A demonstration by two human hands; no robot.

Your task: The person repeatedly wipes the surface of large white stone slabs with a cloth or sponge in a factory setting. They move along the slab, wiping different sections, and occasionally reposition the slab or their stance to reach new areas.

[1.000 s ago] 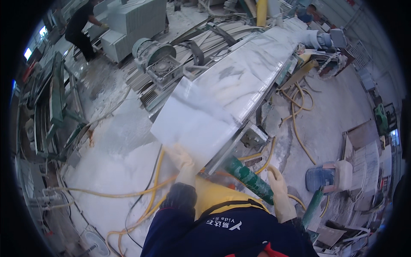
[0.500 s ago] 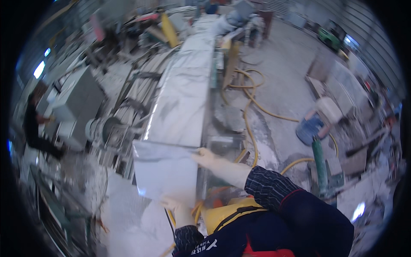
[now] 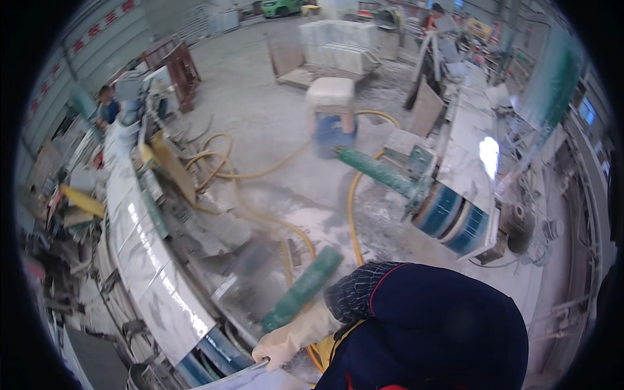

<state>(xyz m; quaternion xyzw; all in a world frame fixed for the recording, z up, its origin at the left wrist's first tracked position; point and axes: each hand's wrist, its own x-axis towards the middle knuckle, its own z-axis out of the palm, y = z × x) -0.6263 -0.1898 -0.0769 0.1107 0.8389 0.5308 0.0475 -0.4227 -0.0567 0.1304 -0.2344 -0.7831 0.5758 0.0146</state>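
A gloved hand, which I take to be my right hand (image 3: 279, 348), reaches left from my dark plaid sleeve. Its fingers are curled over the edge of a pale stone slab (image 3: 244, 379), of which only a sliver shows at the bottom edge. A green mesh-wrapped hose (image 3: 302, 290) lies just above the hand. My dark blue shoulder fills the lower right. My left hand is out of sight.
A long line of white marble slabs (image 3: 140, 250) curves along the left. A machine with blue wheels (image 3: 452, 214) stands on the right. Yellow hoses (image 3: 257, 174) cross the dusty floor. A blue barrel (image 3: 331, 127) and stacked slabs (image 3: 338, 49) stand farther back. A person (image 3: 107, 107) works at far left.
The view has swung to the right, and the slab line now lies at the left. The slab held in front of me has dropped to the bottom edge. Only one hand remains visible.
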